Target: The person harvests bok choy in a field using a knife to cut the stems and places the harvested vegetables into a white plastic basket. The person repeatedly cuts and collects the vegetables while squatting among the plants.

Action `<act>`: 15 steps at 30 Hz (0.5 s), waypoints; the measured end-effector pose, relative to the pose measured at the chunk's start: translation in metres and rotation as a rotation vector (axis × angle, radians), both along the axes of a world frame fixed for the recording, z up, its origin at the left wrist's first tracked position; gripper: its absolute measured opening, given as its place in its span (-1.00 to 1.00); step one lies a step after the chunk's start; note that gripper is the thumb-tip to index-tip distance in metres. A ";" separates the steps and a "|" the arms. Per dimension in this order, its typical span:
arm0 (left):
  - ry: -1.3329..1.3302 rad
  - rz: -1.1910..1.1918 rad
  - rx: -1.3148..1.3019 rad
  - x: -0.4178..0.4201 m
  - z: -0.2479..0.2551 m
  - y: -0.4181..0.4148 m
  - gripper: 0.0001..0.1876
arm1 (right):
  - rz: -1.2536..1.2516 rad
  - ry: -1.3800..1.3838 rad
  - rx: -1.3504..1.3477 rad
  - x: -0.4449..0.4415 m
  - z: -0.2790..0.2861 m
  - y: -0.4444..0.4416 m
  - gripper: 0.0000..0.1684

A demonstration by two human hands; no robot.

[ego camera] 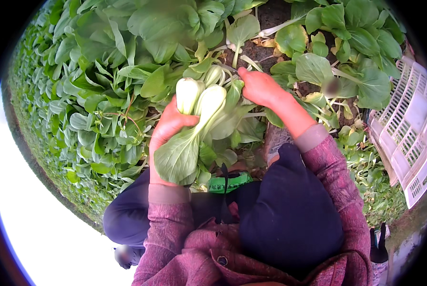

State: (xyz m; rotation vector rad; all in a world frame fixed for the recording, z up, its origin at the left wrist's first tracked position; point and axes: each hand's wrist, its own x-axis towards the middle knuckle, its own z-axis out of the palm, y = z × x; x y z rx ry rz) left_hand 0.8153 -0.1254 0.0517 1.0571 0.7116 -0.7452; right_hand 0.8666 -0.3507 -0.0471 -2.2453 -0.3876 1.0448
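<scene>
Before me, my left hand [172, 123] is closed around several heads of bok choy [210, 102], their pale bases up and their leaves hanging over my wrist. Another pale-based bok choy [214, 75] stands just beyond the held ones, by the plants in the row. To the right of it, my right hand [256, 85] is closed, palm down, with what looks like a thin blade [229, 68] reaching left from its fingers towards the bok choy bases. Most of that tool is hidden in the hand.
Dense bok choy plants [106, 85] fill the left and far side. Loose leaves and yellowed ones [292, 39] lie on dark soil at upper right. A white slatted plastic crate [401, 125] stands at the right. A green bag bearing writing [230, 183] is between my legs.
</scene>
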 end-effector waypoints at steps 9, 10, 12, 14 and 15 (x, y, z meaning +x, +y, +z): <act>0.069 0.069 -0.058 -0.019 0.000 -0.006 -0.46 | 0.136 0.012 -0.108 0.007 -0.006 0.026 -0.60; 0.050 0.129 -0.060 -0.022 0.005 -0.011 -0.47 | 0.142 0.012 -0.111 0.006 -0.005 0.022 -0.60; 0.028 0.213 -0.096 -0.022 0.019 -0.012 -0.47 | 0.139 0.014 -0.083 0.005 0.004 0.017 -0.62; -0.005 0.303 -0.114 -0.017 0.041 -0.018 -0.46 | 0.112 0.023 -0.054 0.004 0.015 -0.001 -0.67; -0.035 0.252 -0.124 -0.017 0.045 -0.012 -0.44 | 0.037 0.008 -0.060 0.003 0.020 -0.008 -0.68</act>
